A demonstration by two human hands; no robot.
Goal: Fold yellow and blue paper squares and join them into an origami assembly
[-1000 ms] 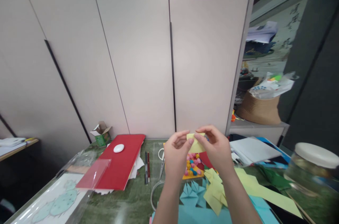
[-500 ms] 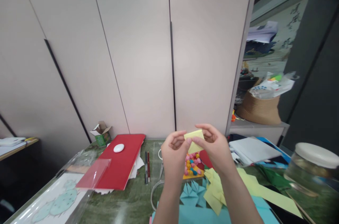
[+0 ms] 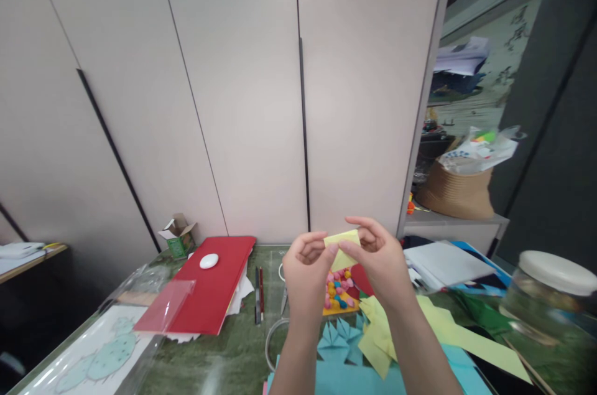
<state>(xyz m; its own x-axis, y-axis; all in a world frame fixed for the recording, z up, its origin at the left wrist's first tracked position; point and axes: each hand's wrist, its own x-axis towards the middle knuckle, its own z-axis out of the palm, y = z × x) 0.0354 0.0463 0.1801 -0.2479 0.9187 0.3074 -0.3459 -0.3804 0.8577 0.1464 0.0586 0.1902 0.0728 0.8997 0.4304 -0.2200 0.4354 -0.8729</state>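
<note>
A small folded piece of yellow paper is held up above the table between both hands. My left hand pinches its left side, thumb in front and fingers curled behind. On its right side, my right hand grips it with the thumb on the front face, while the index finger is raised above. Below the hands lie folded blue paper pieces, folded yellow paper pieces and a tray of colourful small items, partly hidden by the hands.
To the left are a red folder with a white round object, a pen, a small green box and a cactus drawing. A lidded jar stands at right, near yellow paper strips. Cabinet doors rise behind.
The right index finger has lifted slightly. Both hands and the yellow paper stay in nearly the same place.
</note>
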